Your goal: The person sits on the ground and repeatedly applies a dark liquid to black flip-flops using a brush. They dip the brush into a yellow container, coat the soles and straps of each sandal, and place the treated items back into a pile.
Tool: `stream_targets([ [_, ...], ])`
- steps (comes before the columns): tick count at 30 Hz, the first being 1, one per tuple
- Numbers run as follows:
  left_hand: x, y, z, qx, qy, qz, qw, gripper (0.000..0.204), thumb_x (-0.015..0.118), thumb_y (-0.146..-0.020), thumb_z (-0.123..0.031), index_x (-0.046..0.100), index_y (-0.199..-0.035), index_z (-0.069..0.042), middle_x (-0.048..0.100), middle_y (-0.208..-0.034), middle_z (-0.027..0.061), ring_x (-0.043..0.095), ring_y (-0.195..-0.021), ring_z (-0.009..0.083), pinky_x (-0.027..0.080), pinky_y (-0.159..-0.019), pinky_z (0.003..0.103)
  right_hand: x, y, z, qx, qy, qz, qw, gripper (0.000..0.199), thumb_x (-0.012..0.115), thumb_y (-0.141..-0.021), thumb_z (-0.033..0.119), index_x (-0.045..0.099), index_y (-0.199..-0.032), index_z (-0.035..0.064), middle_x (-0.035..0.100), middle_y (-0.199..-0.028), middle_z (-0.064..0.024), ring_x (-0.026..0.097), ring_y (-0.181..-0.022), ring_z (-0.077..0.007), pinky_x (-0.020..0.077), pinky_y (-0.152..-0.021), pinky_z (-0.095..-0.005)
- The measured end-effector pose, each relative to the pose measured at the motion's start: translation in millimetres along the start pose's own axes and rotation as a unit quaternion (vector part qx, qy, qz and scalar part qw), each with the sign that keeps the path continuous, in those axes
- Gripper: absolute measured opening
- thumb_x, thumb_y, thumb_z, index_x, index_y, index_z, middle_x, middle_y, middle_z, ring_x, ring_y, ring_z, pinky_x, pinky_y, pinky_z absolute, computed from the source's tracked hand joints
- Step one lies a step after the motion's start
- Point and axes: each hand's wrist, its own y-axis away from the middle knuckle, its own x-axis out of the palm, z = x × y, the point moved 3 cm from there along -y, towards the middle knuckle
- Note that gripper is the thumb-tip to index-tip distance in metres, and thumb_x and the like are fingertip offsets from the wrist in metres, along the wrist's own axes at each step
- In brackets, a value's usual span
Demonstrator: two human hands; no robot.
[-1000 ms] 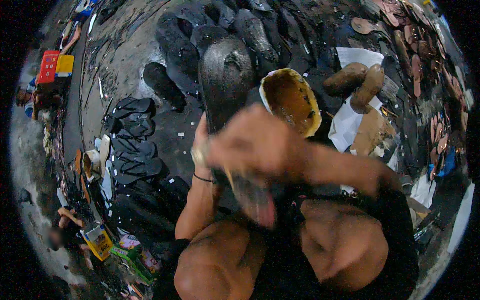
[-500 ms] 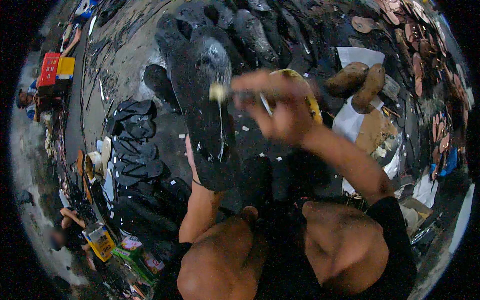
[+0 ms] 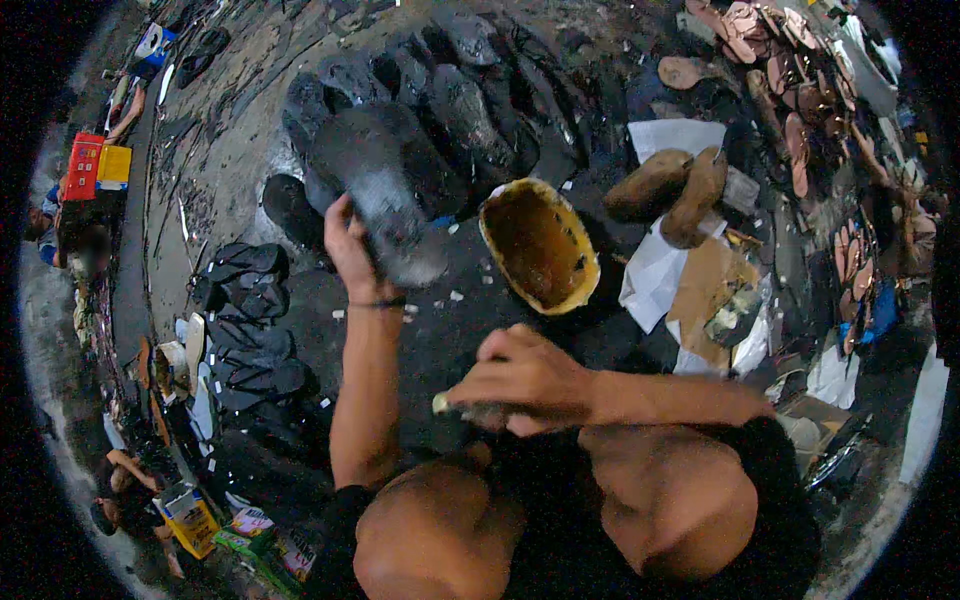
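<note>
left hand (image 3: 350,250) grips grey sole (image 3: 385,205), long axis up-left, crowded by dark soles (image 3: 470,110) | right hand (image 3: 525,385) closed on brush (image 3: 470,408), pointing left | yellow bowl (image 3: 540,245) near, bare floor (image 3: 450,330) between

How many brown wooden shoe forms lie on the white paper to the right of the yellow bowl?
2: one brown shoe form lies nearer the yellow bowl, the other leans against its right side. Others may be hidden in the dark clutter.
</note>
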Motion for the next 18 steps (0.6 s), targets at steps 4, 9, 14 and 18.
stream_targets([
  [4, 71.4, -72.5, 65.8, -0.191, 0.104, -0.018, 0.976, 0.01, 0.054, -0.096, -0.01, 0.062, -0.101, -0.012, 0.061, -0.091, 0.0001, 0.053, -0.068, 0.0103, 0.043, -0.059, 0.029, -26.6, 50.3, -21.1, 0.203, 0.033, -0.16, 0.965, 0.022, 0.077, -0.083, 0.014, 0.072, -0.103, 0.0076, 0.07, -0.096, -0.0066, 0.059, -0.091, -0.0247, 0.0452, -0.083, -0.0355],
  [9, 160.7, -155.2, 159.5, -0.22, 0.082, 0.031, 0.972, 0.004, 0.06, -0.093, -0.008, 0.061, -0.092, -0.012, 0.057, -0.079, -0.0021, 0.051, -0.064, 0.0116, 0.043, -0.059, 0.029, -41.1, 104.9, -29.9, 0.333, 0.032, -0.194, 0.922, 0.022, 0.072, -0.088, 0.014, 0.069, -0.106, 0.0016, 0.07, -0.098, -0.0109, 0.063, -0.088, -0.0233, 0.0485, -0.084, -0.0362],
  [14, 110.7, -110.7, 145.5, -0.053, -0.092, 0.062, 0.992, 0.022, 0.065, -0.091, -0.008, 0.064, -0.111, -0.001, 0.067, -0.092, 0.0043, 0.061, -0.075, 0.0116, 0.05, -0.067, 0.028, -47.6, 99.8, -56.9, 0.412, 0.029, -0.239, 0.879, 0.025, 0.063, -0.097, 0.016, 0.066, -0.116, 0.0004, 0.069, -0.102, -0.0107, 0.065, -0.092, -0.0212, 0.0488, -0.086, -0.0329],
  [18, -5.4, -5.6, 87.2, -0.019, -0.083, -0.003, 0.996, 0.033, 0.068, -0.092, -0.009, 0.062, -0.123, 0.001, 0.07, -0.106, 0.0085, 0.066, -0.089, 0.0126, 0.053, -0.074, 0.024, -36.9, 70.8, -95.8, 0.321, 0.226, -0.146, 0.908, 0.026, 0.067, -0.094, 0.018, 0.067, -0.114, 0.0009, 0.069, -0.106, -0.0147, 0.064, -0.099, -0.0274, 0.048, -0.09, -0.0364],
])
